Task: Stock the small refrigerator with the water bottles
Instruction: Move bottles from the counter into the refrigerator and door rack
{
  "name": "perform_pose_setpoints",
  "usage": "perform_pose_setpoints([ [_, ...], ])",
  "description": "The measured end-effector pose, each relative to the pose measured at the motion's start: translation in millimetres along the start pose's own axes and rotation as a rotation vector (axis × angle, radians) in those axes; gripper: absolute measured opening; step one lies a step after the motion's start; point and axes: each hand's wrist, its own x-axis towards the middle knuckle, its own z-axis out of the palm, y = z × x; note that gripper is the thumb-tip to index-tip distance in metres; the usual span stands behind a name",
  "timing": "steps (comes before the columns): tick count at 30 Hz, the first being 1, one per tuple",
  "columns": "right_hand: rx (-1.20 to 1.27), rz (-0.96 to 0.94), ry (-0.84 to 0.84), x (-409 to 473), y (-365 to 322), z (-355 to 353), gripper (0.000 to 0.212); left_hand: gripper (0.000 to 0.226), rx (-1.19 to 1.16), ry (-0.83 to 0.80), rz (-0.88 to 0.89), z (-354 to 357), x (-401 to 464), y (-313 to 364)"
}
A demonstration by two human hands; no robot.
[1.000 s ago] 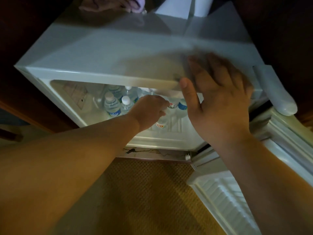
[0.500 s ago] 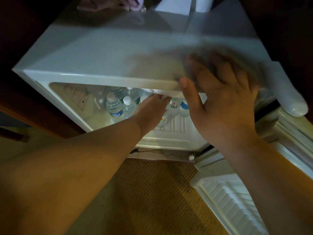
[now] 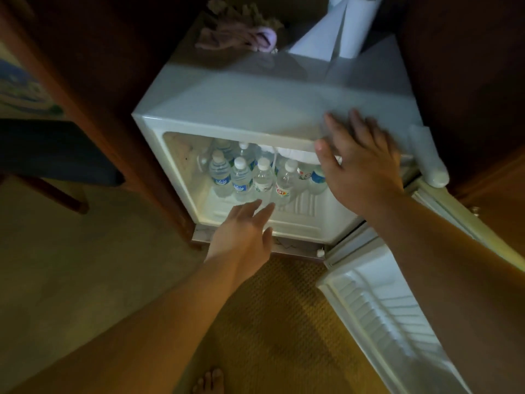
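Note:
The small white refrigerator (image 3: 255,109) stands open inside a dark wooden cabinet. Several clear water bottles (image 3: 241,177) with white caps stand upright in rows on its floor, some with blue labels, one with a red label (image 3: 282,183). My left hand (image 3: 244,231) is at the front lip of the compartment, fingers spread, holding nothing, just short of the front bottles. My right hand (image 3: 358,163) lies flat and open on the top front edge of the refrigerator, near its right corner. It hides the bottles at the far right.
The refrigerator door (image 3: 383,317) hangs open to the lower right. A crumpled cloth (image 3: 238,35) and a white paper roll (image 3: 352,27) sit on the fridge top. A dark chair (image 3: 56,155) stands at the left. A woven mat (image 3: 278,322) covers the floor; a bare foot (image 3: 208,382) shows below.
My left hand has let go of the bottle it was placing and drawn back out of the compartment. The view has pulled back and up. My right hand stays on the fridge top.

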Motion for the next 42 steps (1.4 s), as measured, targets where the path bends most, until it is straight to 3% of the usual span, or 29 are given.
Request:
perform_pose_setpoints([
  [2, 0.063, 0.019, -0.111, -11.3, -8.9, -25.2, 0.065, 0.055, -0.068, 0.117, -0.030, -35.5, -36.5, 10.7],
  [4, 0.203, 0.030, -0.080, -38.3, -27.5, -65.2, 0.068, 0.051, -0.167, 0.264, -0.046, -82.2, -65.9, 25.1],
  [8, 0.418, -0.073, 0.301, -109.0, -88.0, -181.8, 0.066, 0.041, -0.263, 0.580, -0.026, -210.8, -101.5, 63.7],
  [11, 0.441, -0.194, 0.586, -135.0, -126.2, -289.6, 0.059, 0.032, -0.232, 0.846, 0.047, -331.8, -115.3, 104.9],
  [15, 0.432, -0.331, 0.730, -129.4, -158.2, -425.3, 0.055, 0.041, -0.277, 0.994, 0.168, -487.4, -117.7, 163.9],
  [18, 0.385, -0.274, 0.703, -102.2, -165.8, -497.7, 0.056, 0.051, -0.317, 0.938, 0.195, -568.6, -100.5, 192.6],
  [21, 0.338, -0.103, 0.562, -72.0, -169.0, -543.2, 0.060, 0.061, -0.288, 0.757, 0.176, -615.2, -72.6, 210.0],
  [29, 0.279, 0.072, 0.167, 28.4, -178.3, -566.5, 0.066, 0.059, -0.070, 0.358, 0.223, -661.3, 45.4, 220.6],
  [32, 0.271, 0.172, 0.132, 63.6, -179.9, -558.3, 0.061, 0.062, 0.030, 0.228, 0.241, -660.2, 104.9, 218.4],
  [37, 0.357, 0.254, 0.180, 90.5, -181.1, -536.8, 0.032, 0.076, 0.225, 0.054, 0.252, -644.7, 190.3, 207.3],
  [42, 0.341, 0.223, 0.288, 87.5, -175.6, -525.7, 0.027, 0.045, -0.016, 0.129, 0.252, -628.7, 222.0, 186.5],
])
